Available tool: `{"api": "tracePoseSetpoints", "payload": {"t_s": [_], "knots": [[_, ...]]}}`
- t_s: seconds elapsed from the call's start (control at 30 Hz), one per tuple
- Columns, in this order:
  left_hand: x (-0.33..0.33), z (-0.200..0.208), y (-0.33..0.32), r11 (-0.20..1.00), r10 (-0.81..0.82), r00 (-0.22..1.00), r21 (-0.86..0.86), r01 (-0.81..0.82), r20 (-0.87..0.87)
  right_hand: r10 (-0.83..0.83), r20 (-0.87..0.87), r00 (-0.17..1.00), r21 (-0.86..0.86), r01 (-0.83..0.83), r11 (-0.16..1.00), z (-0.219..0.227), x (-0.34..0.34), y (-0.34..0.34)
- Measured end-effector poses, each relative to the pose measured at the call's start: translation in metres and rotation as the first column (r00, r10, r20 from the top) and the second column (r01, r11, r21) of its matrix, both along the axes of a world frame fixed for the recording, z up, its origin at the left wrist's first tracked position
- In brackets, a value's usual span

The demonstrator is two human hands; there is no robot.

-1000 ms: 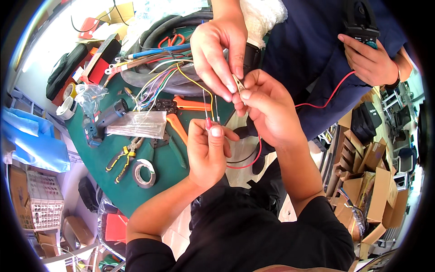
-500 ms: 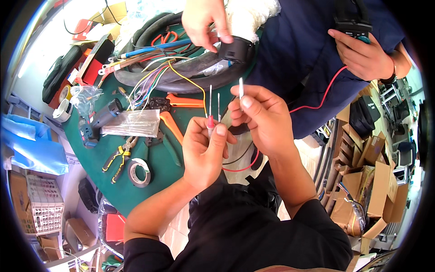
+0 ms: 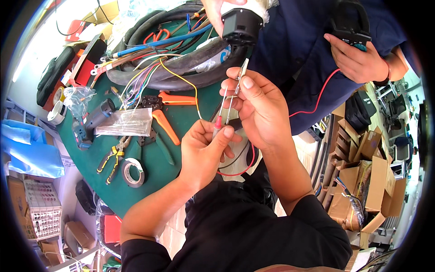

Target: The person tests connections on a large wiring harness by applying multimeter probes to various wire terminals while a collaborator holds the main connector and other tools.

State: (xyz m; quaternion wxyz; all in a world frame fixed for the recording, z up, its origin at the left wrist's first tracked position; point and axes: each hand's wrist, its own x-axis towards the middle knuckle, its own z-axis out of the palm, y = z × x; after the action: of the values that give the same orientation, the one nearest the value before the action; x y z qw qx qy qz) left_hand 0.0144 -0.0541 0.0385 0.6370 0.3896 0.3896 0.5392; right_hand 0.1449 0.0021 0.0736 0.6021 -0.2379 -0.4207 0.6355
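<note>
Left hand: our left hand (image 3: 204, 147) has thumb and fingers closed round a slim test probe with a pinkish-red collar and thin metal tip (image 3: 218, 123); the tip points up toward the other hand.
Right hand: our right hand (image 3: 263, 106) pinches a small silvery metal clip with a pale narrow end (image 3: 242, 74) between thumb and fingers, tilted with its pale end uppermost.
Second shaft: we see a thin straight metal shaft (image 3: 229, 109) between both hands, beside the probe; we cannot tell which hand bears it.
Where held: both hands work above and just beyond the right edge of the dark green table surface (image 3: 118, 192).
Black block: at that surface's far right corner, another person's hand (image 3: 216, 12) holds a boxy black plastic connector (image 3: 241, 29).
Meter: beyond the right edge, a hand at our upper right (image 3: 360, 63) grips a black clamp meter with a turquoise dial (image 3: 351, 25); a thin red lead (image 3: 321, 93) hangs below it.
Far edge: we find a coil of thick black cable (image 3: 181, 81) lying along it.
Left edge: a dark blue cordless power tool (image 3: 93, 123) lies near it.
Near corner: closest to it we see yellow-and-black pliers (image 3: 112, 159) and a silver-grey tape roll (image 3: 126, 176).
Surface middle: an orange-handled tool with a dark head (image 3: 154, 103) lies beside a clear packet of pale strips (image 3: 124, 122).
</note>
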Motion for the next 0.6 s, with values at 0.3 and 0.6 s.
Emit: {"api": "tracePoseSetpoints", "payload": {"t_s": [0.3,0.6], "knots": [[0.0007,-0.0029,0.0008,1.0,0.013,1.0,0.016,-0.013,-0.019,-0.005,0.005,1.0,-0.048,0.005,0.999,-0.0008,-0.0033,-0.0021],[0.0,-0.003,0.0012,1.0,0.01,1.0,0.013,-0.01,-0.019,-0.008,0.013,1.0,-0.029,0.008,1.0,0.0,-0.005,-0.0031]]}}
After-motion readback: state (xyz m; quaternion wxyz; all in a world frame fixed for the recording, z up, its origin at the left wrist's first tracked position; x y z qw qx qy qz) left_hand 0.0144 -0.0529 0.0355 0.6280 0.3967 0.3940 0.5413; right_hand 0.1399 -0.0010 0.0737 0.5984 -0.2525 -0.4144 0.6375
